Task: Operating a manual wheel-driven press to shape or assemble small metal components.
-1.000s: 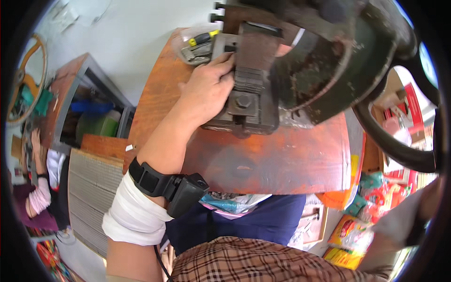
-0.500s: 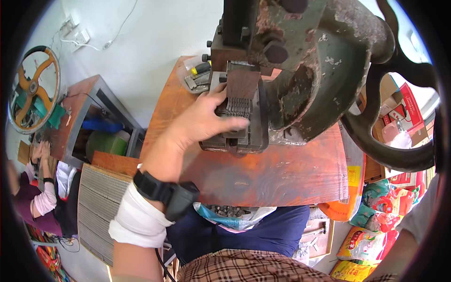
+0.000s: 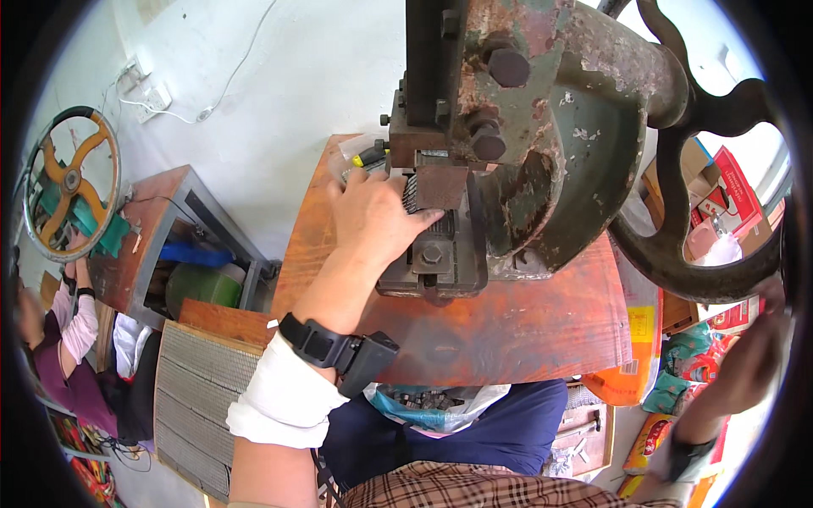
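My left hand (image 3: 374, 213) reaches in under the head of a green hand press (image 3: 542, 110). Its thumb and fingers are closed round a stack of thin ribbed metal pieces (image 3: 411, 195), mostly hidden by the hand and by a flat brown metal plate (image 3: 441, 186). Beneath lies the press's dark bed, with a bolt (image 3: 431, 255) at its front and a ridged dark part (image 3: 442, 223) beside my thumb. At the far right my right hand (image 3: 749, 360) is smeared by motion, close to the rim of the big black handwheel (image 3: 703, 284).
The press stands on a worn reddish wooden table (image 3: 508, 339). A bag of small metal pieces (image 3: 436, 405) rests at my lap. A yellow-and-black handled tool (image 3: 369, 156) lies behind my left hand. A co-worker (image 3: 72, 356) sits at the left beside another wheel (image 3: 72, 179).
My right hand has come into view near the handwheel. My left hand has shifted its hold, and the metal stack has moved left from under the plate. The whole view has tilted slightly.
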`<state>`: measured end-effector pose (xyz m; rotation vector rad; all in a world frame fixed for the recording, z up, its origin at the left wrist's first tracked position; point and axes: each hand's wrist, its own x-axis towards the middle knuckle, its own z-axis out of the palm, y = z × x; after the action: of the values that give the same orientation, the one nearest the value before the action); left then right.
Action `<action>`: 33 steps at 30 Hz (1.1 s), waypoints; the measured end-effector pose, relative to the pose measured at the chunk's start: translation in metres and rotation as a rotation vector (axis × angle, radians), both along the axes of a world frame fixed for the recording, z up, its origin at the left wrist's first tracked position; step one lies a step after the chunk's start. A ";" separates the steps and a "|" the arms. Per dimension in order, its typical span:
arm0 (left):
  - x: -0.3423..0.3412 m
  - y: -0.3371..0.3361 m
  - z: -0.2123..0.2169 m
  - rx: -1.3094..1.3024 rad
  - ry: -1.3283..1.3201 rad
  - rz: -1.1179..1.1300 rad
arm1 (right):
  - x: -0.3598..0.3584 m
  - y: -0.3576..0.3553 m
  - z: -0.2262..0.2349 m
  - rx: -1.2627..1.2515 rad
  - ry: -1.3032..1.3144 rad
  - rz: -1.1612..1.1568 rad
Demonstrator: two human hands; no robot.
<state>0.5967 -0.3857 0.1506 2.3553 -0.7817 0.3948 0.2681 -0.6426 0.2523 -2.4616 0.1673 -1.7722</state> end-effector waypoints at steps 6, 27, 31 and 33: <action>0.000 0.028 -0.008 -0.164 0.160 0.065 | 0.038 0.065 -0.105 0.267 0.414 0.303; -0.197 0.070 -0.280 0.635 0.650 -0.235 | 0.013 0.103 -0.401 -0.062 1.908 0.701; -0.219 0.089 -0.260 0.702 0.791 -0.292 | 0.003 0.115 -0.375 -0.003 1.897 0.788; -0.224 0.124 -0.239 0.270 0.566 -0.268 | 0.006 0.103 -0.369 0.034 1.895 0.812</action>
<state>0.3725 -0.2620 -0.0882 2.3753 -0.8866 -0.5010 0.2745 -0.5392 -0.1169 -2.5080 -0.5499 1.0014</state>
